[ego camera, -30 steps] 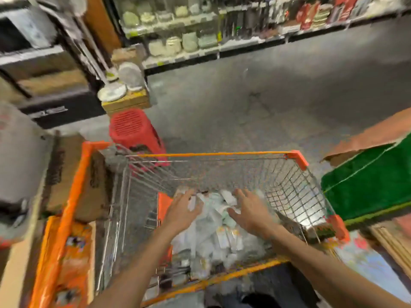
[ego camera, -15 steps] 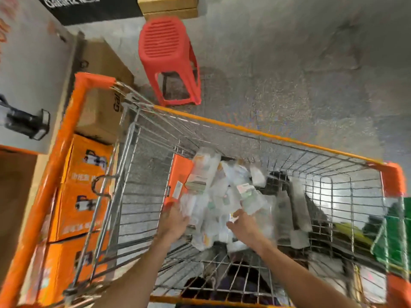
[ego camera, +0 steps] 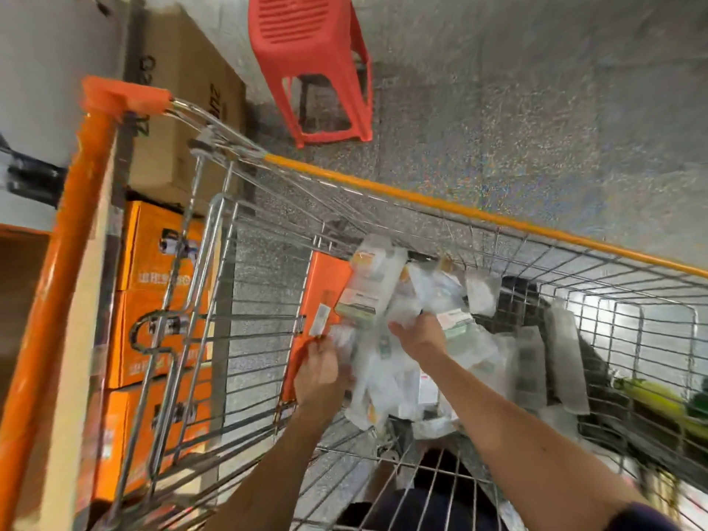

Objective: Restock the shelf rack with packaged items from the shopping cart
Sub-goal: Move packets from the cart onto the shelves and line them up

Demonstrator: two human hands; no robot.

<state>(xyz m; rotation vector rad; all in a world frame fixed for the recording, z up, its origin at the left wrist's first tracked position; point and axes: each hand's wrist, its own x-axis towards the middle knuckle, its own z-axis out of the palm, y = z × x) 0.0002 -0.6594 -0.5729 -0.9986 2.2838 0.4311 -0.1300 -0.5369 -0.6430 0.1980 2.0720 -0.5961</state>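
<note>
A wire shopping cart (ego camera: 459, 214) with orange rims fills the lower view. Inside lies a heap of clear-wrapped packaged items (ego camera: 387, 362), with an orange box (ego camera: 325, 285) standing at its left. My left hand (ego camera: 320, 373) is down at the heap's left edge, fingers curled round some of the packets. My right hand (ego camera: 419, 335) reaches into the middle of the heap and grips packets there; its fingertips are buried among them. The picture is blurred, so single packets are hard to tell apart.
A red plastic stool (ego camera: 310, 59) stands on the grey floor beyond the cart. Left of the cart are a brown carton (ego camera: 184, 109) and stacked orange boxes (ego camera: 153, 320). Dark and green goods (ego camera: 659, 396) lie at the cart's right end.
The view has dropped from the aisle down into the cart. Both hands have sunk into the packet heap and closed on packets.
</note>
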